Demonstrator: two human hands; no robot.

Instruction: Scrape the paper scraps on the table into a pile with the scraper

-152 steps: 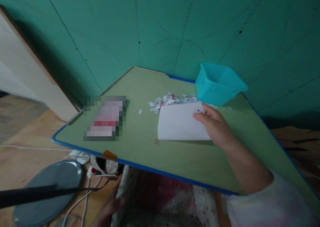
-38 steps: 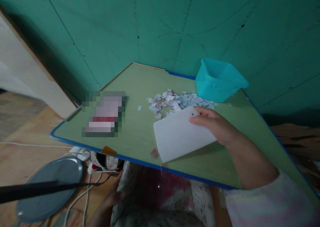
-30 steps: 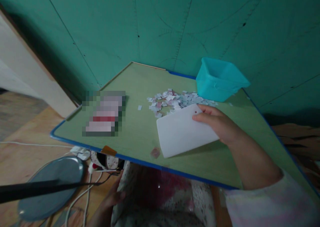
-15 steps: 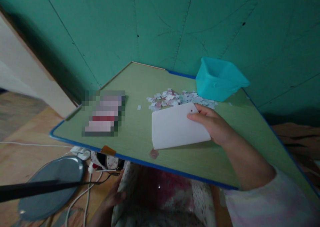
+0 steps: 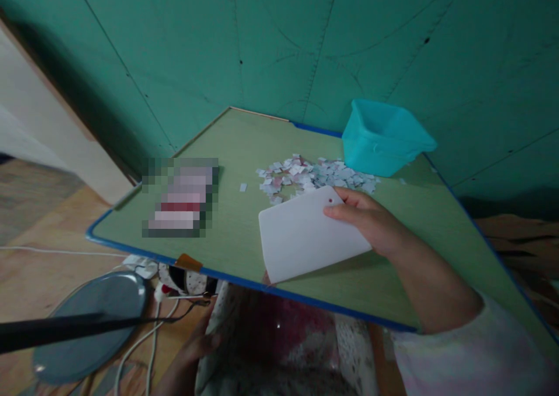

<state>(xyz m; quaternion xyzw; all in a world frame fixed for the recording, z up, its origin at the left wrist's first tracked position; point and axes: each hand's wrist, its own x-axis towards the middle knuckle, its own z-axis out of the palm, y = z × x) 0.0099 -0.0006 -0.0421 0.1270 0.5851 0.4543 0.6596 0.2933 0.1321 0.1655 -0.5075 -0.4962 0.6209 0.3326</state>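
My right hand grips a flat white plastic scraper by its right end, thumb on top beside a small hole. The scraper slants over the table, its lower left corner at the blue front edge, touching or covering part of a small brownish scrap. Just behind it lies a pile of small white and pinkish paper pieces. Below the table edge, my left hand is closed at the left wall of a stained, speckled white tub; some of its fingers are hidden.
A turquoise bin stands at the back right of the green table. A pixelated flat object lies on the left. Beneath are a grey oval lid, white cables and a dark strap. A green wall rises behind.
My right hand has drawn the scraper toward the front edge and slightly left, tilting it, and its corner now meets the brownish scrap. My left hand has hardly moved.
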